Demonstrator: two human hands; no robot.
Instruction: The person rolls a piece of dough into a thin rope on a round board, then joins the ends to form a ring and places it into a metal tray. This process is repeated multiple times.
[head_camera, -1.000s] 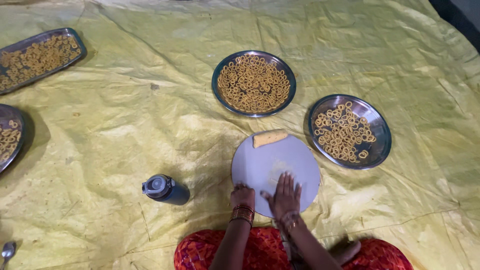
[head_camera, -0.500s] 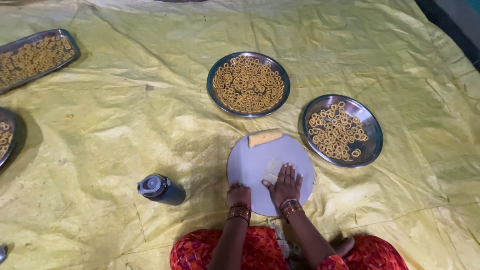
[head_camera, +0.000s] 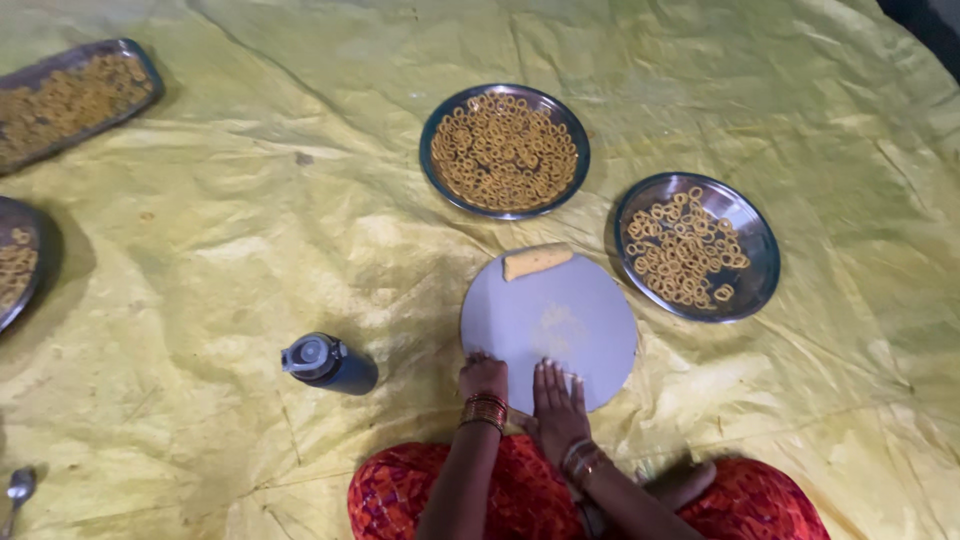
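Head view, looking down. Right hand (head_camera: 556, 408) lies flat, fingers spread and straight, palm pressed on the near edge of a round grey board (head_camera: 560, 300); holding nothing, and whether dough sits under the palm cannot be told. Left hand (head_camera: 483, 376) is just beside it, curled into a loose fist at the board's near-left rim, touching it; nothing seen in the fist. Both wrists carry bangles.

The board is smooth and matt, with a faint floury smear just ahead of the right fingertips. At its far edge, well past both hands, lies a short pale-yellow dough log (head_camera: 537, 262), soft-looking, blunt-ended.

Beyond the board, a round steel plate (head_camera: 443, 178) packed with small golden dough rings. Right of the hands and further off, a second steel plate (head_camera: 752, 240), shiny rim, rings looser. Left of the left hand, a dark bottle (head_camera: 330, 363) lies tipped on its side. Far left, a rectangular tray (head_camera: 146, 68) of rings and another plate (head_camera: 32, 285), cut off. A spoon (head_camera: 18, 490) sits at the near-left corner.

Everything lies on a crinkled yellow plastic sheet (head_camera: 200, 220). Nothing sits between hands and dough log.
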